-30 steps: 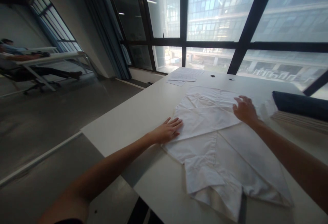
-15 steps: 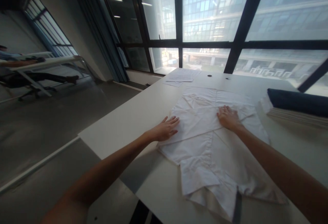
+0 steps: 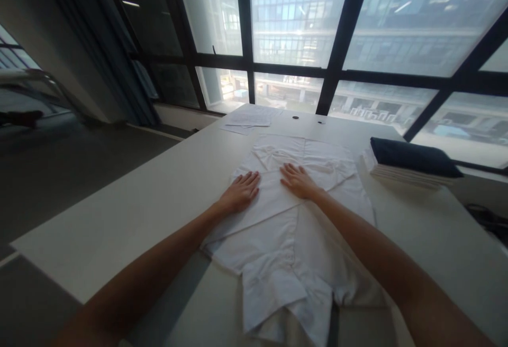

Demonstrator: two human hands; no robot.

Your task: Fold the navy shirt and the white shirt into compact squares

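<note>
A white shirt lies spread on the white table, its collar end toward me and one sleeve laid across its middle. My left hand rests flat on the left part of that sleeve, fingers outstretched. Close by, my right hand presses flat on the cloth near the shirt's centre, its fingers slightly spread. Neither hand grips the fabric. Wrinkles show in the cloth beyond my hands, and my right forearm covers part of the shirt's right side.
To the right sits a stack of folded garments, dark blue on top and white below. Sheets of paper lie at the table's far left. Tall windows stand behind the far edge, with a dark curtain at left.
The view has turned to the right. My right hand has moved left across the shirt, closer to my left hand, which has shifted a little onto the cloth.
</note>
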